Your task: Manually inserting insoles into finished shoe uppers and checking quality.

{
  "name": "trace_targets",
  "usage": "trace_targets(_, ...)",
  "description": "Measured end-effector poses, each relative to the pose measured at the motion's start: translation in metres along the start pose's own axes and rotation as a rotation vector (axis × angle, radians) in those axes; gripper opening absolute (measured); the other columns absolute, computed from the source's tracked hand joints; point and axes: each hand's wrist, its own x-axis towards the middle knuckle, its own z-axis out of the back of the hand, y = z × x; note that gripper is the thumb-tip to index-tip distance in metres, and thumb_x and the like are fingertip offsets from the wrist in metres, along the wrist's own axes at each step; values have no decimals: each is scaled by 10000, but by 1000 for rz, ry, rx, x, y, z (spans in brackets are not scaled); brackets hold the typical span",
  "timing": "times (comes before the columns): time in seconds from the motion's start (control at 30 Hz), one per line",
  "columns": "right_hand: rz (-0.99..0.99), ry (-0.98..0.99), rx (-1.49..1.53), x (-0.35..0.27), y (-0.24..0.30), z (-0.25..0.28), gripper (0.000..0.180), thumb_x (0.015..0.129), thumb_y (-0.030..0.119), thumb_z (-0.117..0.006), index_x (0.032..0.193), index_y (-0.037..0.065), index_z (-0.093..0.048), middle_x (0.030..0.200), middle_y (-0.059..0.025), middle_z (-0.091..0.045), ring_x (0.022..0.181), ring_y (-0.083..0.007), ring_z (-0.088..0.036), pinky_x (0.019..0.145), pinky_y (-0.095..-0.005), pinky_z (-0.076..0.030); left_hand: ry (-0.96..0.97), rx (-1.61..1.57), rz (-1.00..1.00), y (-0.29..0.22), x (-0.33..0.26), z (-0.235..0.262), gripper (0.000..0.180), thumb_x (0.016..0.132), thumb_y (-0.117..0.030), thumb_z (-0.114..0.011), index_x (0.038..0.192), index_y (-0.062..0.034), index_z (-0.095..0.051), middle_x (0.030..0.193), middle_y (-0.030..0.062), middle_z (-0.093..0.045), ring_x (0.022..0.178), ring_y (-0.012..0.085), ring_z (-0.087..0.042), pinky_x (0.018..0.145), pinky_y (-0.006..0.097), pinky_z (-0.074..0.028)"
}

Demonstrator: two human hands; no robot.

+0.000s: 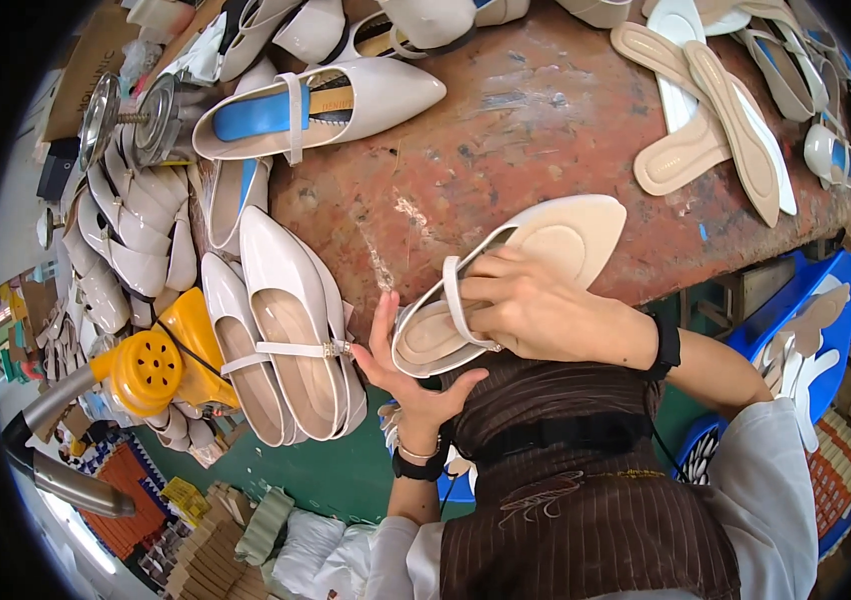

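Observation:
A pale pointed shoe [413, 327] with a strap lies tilted at the near edge of the worktable, toe to the upper right. My right hand [531, 308] is closed on it, with fingers bent in under the strap over the opening. A beige padded insole surface [571, 240] shows at the toe; whether it is separate from the lining at the heel I cannot tell. Around the heel, my left hand [408, 385] is spread, fingers and thumb wide apart. Left of it stand more glossy pale strap shoes [281, 240], lined in beige.
Loose insoles [681, 160] lie crossed at the far right of the reddish worn table [506, 130]. A shoe with a blue insole [251, 120] sits far left. Yellow equipment [146, 372] is at left, and a blue bin [804, 290] stands at right.

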Motion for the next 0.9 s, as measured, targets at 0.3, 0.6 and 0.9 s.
trace_targets(0.3, 128, 186, -103, -2, -1, -17, 343, 821, 129, -587, 1120, -16, -670, 1263, -117, -599, 1207, -271, -551, 1051, -402, -439, 105, -154, 107, -7, 11, 11, 1261, 699, -507, -863, 1584, -152, -37, 1528, 303, -288, 1363, 457, -393, 1106, 532, -360)
trace_targets(0.6, 66, 324, -235, 6, 13, -27, 480, 829, 135, -576, 1299, 55, -630, 1320, -124, -625, 1276, -251, -557, 1144, -376, -379, 31, 7, 173, -17, 22, 5, 315, 770, -104, -551, 1063, 10, -547, 1341, 294, -534, 1226, 418, -540, 1052, 480, -404)
trace_targets(0.9, -163, 81, -391, -25, 6, 6, 424, 636, 40, -650, 1050, 1, -731, 1169, -155, -688, 1233, -286, -590, 1183, -469, -297, -19, 105, 232, -37, 20, -12, 422, 815, -67, -638, 1199, 14, -482, 1439, 284, -408, 1331, 418, -424, 1109, 488, -326)
